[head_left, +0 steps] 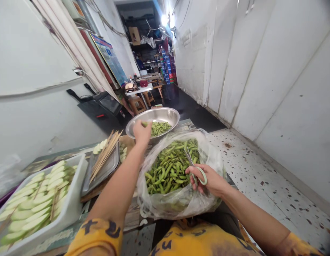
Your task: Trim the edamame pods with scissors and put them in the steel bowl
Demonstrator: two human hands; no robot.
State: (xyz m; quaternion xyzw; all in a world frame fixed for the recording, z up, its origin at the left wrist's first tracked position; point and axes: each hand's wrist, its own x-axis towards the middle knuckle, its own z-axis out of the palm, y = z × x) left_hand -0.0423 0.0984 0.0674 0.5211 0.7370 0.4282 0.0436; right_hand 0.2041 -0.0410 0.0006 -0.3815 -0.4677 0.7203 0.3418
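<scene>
My right hand (203, 177) is closed around the pale-green handles of a pair of scissors (190, 156). Their blades point up and away over a heap of green edamame pods (169, 165). The pods fill a clear plastic bag (178, 209), open at the top, close in front of me. My left hand (142, 132) reaches over the near left rim of a steel bowl (167, 113), fingers closed, with a green pod showing at the fingertips. Inside the bowl lies a smaller pile of edamame pods (161, 128).
On the left stand a white tub (81, 170) of skewered pale-green vegetable slices and a metal tray (115, 160) bearing wooden skewers (105, 153). Speckled floor (250, 167) runs along the white wall on the right. Farther back are a small table (139, 89) and stools.
</scene>
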